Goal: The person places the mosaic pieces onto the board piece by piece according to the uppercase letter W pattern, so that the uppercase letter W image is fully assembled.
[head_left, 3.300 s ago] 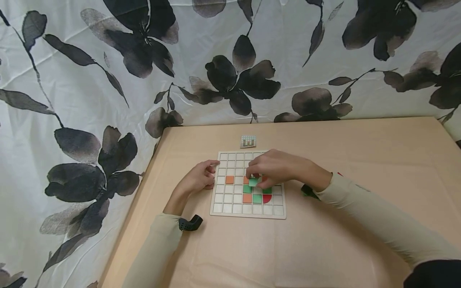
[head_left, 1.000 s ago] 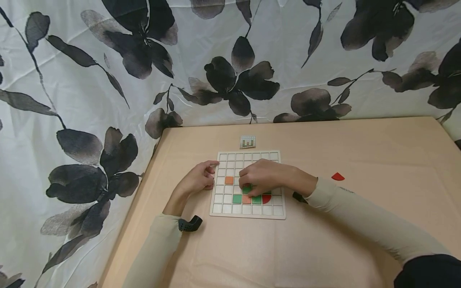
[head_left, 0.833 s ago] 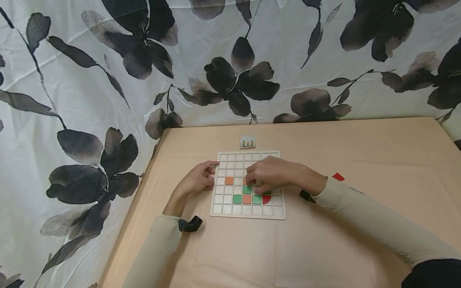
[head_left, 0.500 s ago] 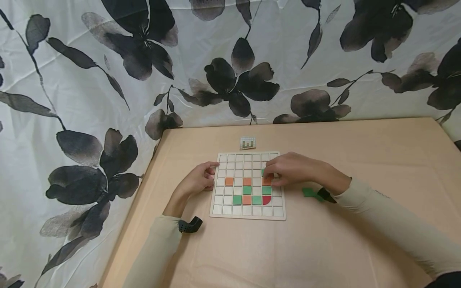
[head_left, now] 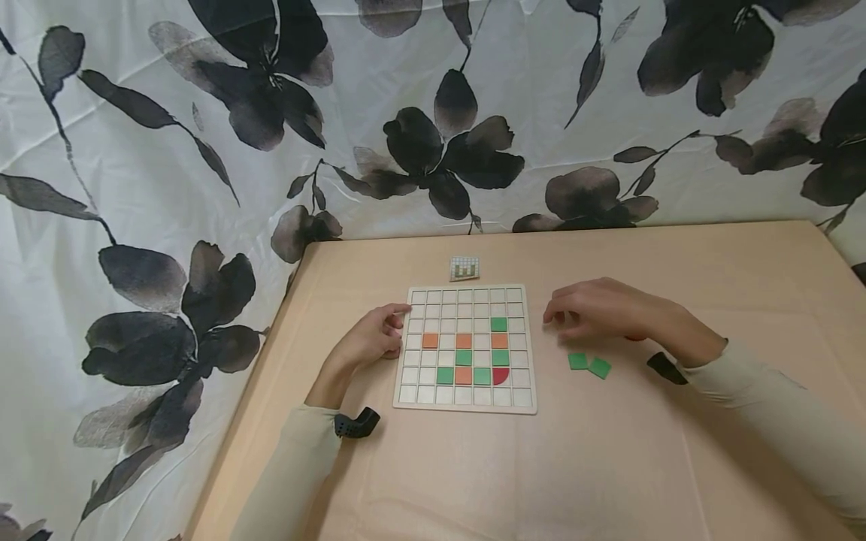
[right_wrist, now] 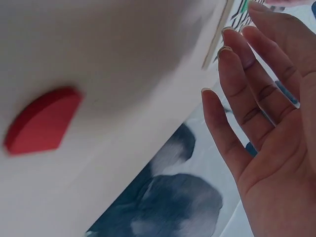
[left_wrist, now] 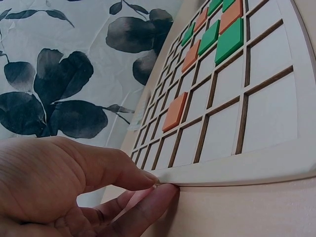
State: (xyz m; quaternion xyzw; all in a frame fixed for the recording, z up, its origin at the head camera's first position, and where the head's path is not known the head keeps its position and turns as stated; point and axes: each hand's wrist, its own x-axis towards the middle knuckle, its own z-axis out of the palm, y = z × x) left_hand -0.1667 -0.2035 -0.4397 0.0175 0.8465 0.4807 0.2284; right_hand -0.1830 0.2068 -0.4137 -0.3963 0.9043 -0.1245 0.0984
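Note:
A white grid board (head_left: 465, 410) lies flat on the table, with several orange and green square tiles and one red rounded piece (head_left: 501, 375) in its cells. My left hand (head_left: 368, 336) holds the board's left edge; in the left wrist view, thumb and finger meet at its rim. To the right of the board, my right hand (head_left: 595, 309) hovers over the table, fingers loosely bent and holding nothing. Just below it lie two loose green tiles, one green tile (head_left: 578, 361) touching the other green tile (head_left: 599, 367). A red wedge-shaped piece (right_wrist: 42, 123) sits under the right hand.
A small card (head_left: 464, 268) with a printed grid lies behind the board. A floral cloth (head_left: 419, 90) hangs along the far and left sides of the table (head_left: 541, 473).
Green tiles have appeared in a lower-left and an upper-right cell of the board. My right hand has left the board and moved right. The left hand stays in place.

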